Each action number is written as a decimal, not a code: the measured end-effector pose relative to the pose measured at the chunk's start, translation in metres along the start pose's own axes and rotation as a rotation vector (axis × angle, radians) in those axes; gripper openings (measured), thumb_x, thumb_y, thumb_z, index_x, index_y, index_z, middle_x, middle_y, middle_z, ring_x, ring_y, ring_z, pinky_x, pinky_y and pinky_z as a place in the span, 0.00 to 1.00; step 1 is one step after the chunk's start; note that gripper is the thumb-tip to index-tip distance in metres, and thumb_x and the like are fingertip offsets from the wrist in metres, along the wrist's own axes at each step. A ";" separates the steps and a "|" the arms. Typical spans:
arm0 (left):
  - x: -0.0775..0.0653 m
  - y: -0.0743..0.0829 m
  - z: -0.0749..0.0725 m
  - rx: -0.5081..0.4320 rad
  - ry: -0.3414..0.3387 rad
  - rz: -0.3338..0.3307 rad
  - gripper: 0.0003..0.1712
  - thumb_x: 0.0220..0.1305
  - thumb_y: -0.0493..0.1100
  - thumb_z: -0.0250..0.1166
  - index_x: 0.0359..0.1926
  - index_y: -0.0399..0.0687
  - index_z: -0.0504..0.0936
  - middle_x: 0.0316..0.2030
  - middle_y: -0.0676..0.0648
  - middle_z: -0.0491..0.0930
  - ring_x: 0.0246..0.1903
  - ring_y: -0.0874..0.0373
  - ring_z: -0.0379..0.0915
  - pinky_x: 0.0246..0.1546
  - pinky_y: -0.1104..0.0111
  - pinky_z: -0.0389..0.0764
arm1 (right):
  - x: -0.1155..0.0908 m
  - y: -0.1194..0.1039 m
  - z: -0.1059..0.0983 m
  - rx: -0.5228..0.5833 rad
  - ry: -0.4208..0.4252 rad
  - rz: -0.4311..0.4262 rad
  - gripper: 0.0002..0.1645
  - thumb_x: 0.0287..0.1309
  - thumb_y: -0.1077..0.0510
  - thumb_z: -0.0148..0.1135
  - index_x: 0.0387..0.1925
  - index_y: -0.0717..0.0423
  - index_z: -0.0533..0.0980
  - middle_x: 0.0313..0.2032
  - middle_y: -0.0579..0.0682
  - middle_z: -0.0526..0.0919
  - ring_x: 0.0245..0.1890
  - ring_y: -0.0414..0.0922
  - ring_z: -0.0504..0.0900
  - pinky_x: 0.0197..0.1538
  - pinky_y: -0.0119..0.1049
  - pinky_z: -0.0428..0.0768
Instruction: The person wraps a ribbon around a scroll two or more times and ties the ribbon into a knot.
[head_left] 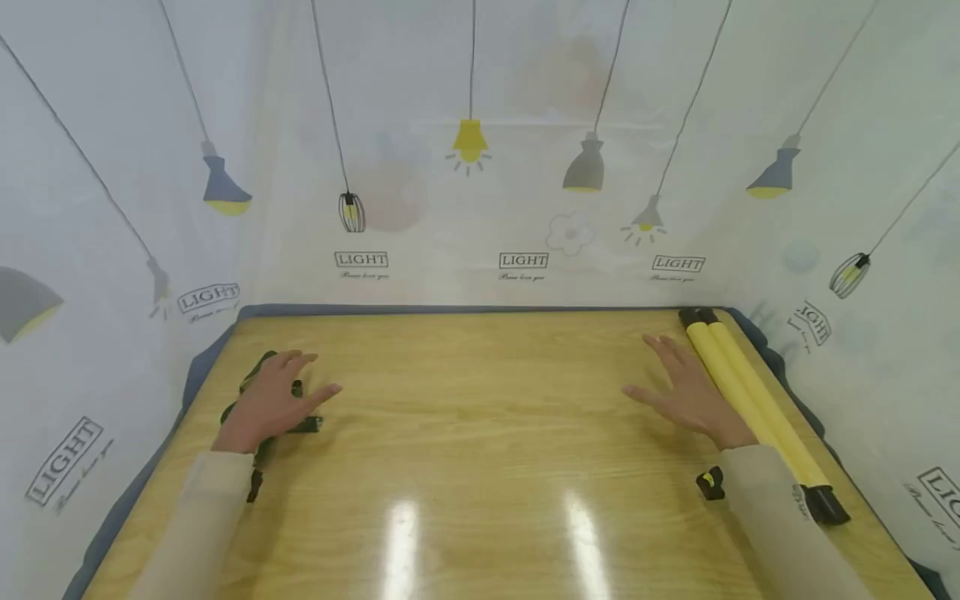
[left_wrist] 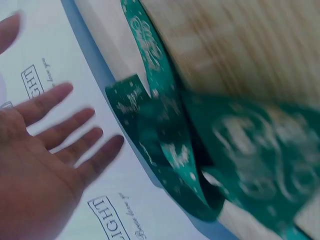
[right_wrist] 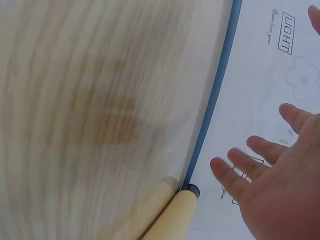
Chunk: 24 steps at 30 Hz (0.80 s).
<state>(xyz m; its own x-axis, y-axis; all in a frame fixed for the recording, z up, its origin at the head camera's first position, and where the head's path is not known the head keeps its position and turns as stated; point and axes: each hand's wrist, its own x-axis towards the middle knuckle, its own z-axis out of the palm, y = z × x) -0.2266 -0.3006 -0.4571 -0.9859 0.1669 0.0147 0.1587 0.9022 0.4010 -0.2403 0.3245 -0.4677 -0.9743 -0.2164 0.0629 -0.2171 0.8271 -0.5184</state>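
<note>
My left hand (head_left: 270, 404) hovers over a loosely looped dark green ribbon (head_left: 309, 424), fingers and thumb spread, holding nothing. In the left wrist view the ribbon (left_wrist: 255, 150) is a wide green band with pale script lettering, twisted into folds; that hand (left_wrist: 45, 165) stays apart from it, fingers extended. On the other side my right hand (head_left: 690, 396) is also spread and holds nothing, close beside two yellow tubes (head_left: 755, 392) with black ends. The right wrist view has the fingers of this hand (right_wrist: 285, 175) stretched out past the tube tips (right_wrist: 172, 217).
Under both hands lies a wood-grain table (head_left: 472, 417) with a blue-grey edge (head_left: 465, 310). A white sheet (head_left: 435, 75) printed with hanging lamps stands around its back and sides. A small black and yellow object (head_left: 710, 483) lies near the right sleeve.
</note>
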 end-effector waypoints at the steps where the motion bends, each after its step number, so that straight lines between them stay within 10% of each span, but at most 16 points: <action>1: -0.002 -0.001 -0.001 -0.014 -0.005 0.016 0.52 0.64 0.72 0.56 0.74 0.38 0.62 0.72 0.29 0.52 0.68 0.29 0.46 0.58 0.33 0.58 | 0.000 -0.001 0.002 0.018 -0.001 -0.003 0.60 0.57 0.28 0.59 0.80 0.45 0.44 0.77 0.59 0.38 0.73 0.64 0.41 0.62 0.72 0.53; 9: -0.023 -0.007 0.001 0.019 -0.015 0.169 0.27 0.63 0.47 0.68 0.58 0.37 0.79 0.61 0.34 0.70 0.62 0.34 0.60 0.55 0.41 0.68 | -0.002 -0.011 0.017 0.136 -0.031 -0.088 0.56 0.60 0.37 0.64 0.80 0.47 0.46 0.77 0.57 0.45 0.74 0.60 0.44 0.67 0.66 0.50; 24: -0.021 -0.013 0.011 0.103 -0.054 0.188 0.06 0.58 0.35 0.70 0.34 0.50 0.83 0.34 0.52 0.77 0.37 0.55 0.68 0.37 0.58 0.76 | -0.016 -0.029 0.031 0.275 -0.067 -0.093 0.54 0.61 0.36 0.62 0.80 0.40 0.45 0.77 0.52 0.46 0.71 0.64 0.52 0.63 0.66 0.59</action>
<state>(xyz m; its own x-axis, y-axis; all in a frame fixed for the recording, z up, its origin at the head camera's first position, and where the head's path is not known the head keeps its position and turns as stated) -0.2071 -0.3119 -0.4730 -0.9344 0.3550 0.0300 0.3472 0.8885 0.2999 -0.2170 0.2880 -0.4805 -0.9430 -0.3254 0.0692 -0.2715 0.6327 -0.7253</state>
